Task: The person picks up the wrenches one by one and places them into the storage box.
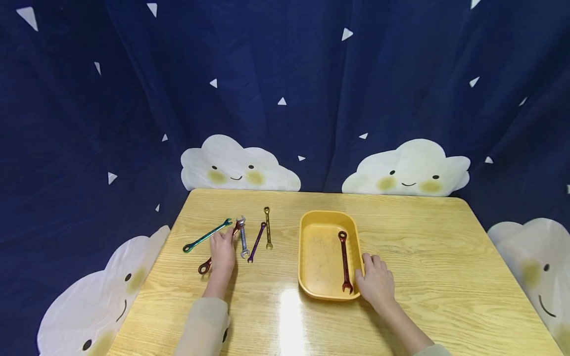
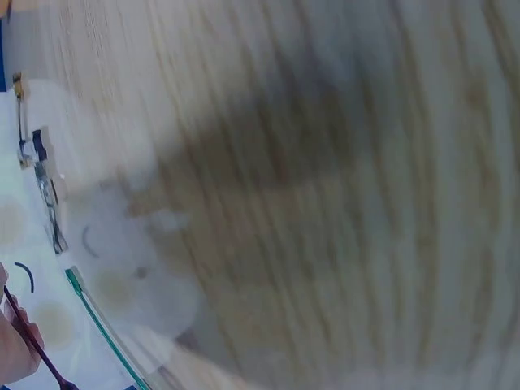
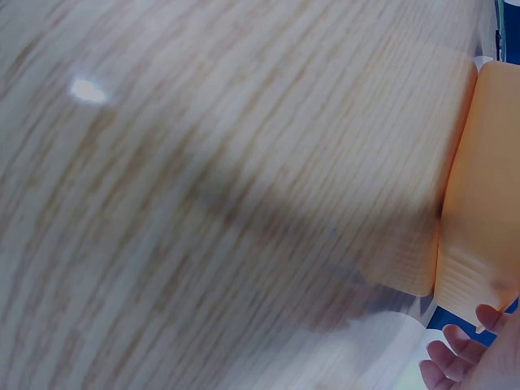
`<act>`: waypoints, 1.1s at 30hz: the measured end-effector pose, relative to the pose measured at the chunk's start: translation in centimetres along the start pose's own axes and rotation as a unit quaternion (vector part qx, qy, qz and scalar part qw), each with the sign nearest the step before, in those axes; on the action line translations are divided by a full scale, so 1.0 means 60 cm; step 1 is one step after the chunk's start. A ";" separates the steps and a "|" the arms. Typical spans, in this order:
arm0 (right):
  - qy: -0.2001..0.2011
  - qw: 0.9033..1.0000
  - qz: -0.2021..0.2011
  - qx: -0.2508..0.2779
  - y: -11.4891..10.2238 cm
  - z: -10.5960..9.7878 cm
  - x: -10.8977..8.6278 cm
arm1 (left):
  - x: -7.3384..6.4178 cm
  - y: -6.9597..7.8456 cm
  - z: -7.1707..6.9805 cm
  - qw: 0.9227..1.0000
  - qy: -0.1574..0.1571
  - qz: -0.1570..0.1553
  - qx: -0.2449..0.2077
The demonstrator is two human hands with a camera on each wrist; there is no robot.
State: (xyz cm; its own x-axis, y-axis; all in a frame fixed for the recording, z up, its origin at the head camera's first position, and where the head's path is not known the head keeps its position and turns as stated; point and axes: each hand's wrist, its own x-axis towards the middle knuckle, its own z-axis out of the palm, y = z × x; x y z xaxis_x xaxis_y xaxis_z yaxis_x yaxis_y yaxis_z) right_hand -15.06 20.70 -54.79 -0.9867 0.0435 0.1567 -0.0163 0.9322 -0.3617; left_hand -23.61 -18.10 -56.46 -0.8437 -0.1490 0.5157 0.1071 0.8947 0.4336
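Note:
My left hand [image 1: 222,253] grips a dark red wrench [image 1: 205,267] on the left of the table; this wrench [image 2: 31,340] also shows in the left wrist view. Beside that hand lie a green wrench [image 1: 207,236], a silver-blue wrench [image 1: 243,241], a purple wrench [image 1: 257,243] and a gold wrench [image 1: 268,228]. The yellow tray [image 1: 321,295] holds another red wrench [image 1: 345,261] along its right side. At the tray's right rim rests my right hand [image 1: 377,283], its thumb over the edge and its fingers loosely spread outside.
A light wooden table [image 1: 445,257] lies under everything. Behind it hangs a dark blue curtain [image 1: 311,89] with white triangles and smiling clouds. Light glares off the tabletop in front of the tray.

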 end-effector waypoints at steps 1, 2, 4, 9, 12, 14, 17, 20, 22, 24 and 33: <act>0.001 1.000 0.000 0.000 0.000 0.000 0.000 | 0.000 0.003 0.000 1.000 -0.001 0.000 0.000; 0.001 1.000 0.001 0.001 0.000 0.000 0.000 | 0.000 0.005 0.001 1.000 -0.002 0.000 0.000; 0.002 1.000 0.002 0.002 -0.001 0.000 0.001 | 0.001 0.012 0.001 1.000 -0.002 0.000 0.000; 0.002 1.000 0.003 0.005 -0.003 0.000 0.002 | 0.004 0.026 0.005 1.000 -0.007 -0.007 0.003; 0.002 1.000 0.003 0.006 -0.003 0.000 0.003 | 0.006 0.033 0.010 1.000 -0.011 -0.012 -0.002; 0.002 1.000 0.004 0.007 -0.003 0.000 0.004 | 0.008 0.040 0.012 1.000 -0.011 -0.011 -0.007; 0.002 1.000 0.004 0.006 -0.002 0.000 0.004 | 0.010 0.051 0.015 1.000 -0.004 -0.006 -0.014; 0.001 1.000 0.004 0.006 -0.001 0.000 0.004 | 0.011 0.063 0.017 1.000 0.007 0.006 -0.012; -0.001 1.000 0.005 0.008 -0.001 0.000 0.004 | 0.011 0.070 0.019 1.000 0.013 0.012 -0.007; -0.002 1.000 0.007 0.009 -0.001 0.000 0.004 | 0.011 0.077 0.020 1.000 0.016 0.016 -0.005; -0.003 1.000 0.011 0.012 -0.003 0.000 0.001 | 0.012 0.101 0.030 1.000 -0.001 0.017 0.001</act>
State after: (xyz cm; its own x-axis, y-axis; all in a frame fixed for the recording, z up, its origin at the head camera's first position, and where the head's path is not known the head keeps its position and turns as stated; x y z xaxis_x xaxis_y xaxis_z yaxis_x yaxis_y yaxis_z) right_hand -15.14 20.56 -54.71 -0.9879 0.0610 0.1426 0.0012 0.9224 -0.3862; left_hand -24.50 -12.03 -54.77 -0.8401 -0.1178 0.5294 0.1349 0.9001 0.4143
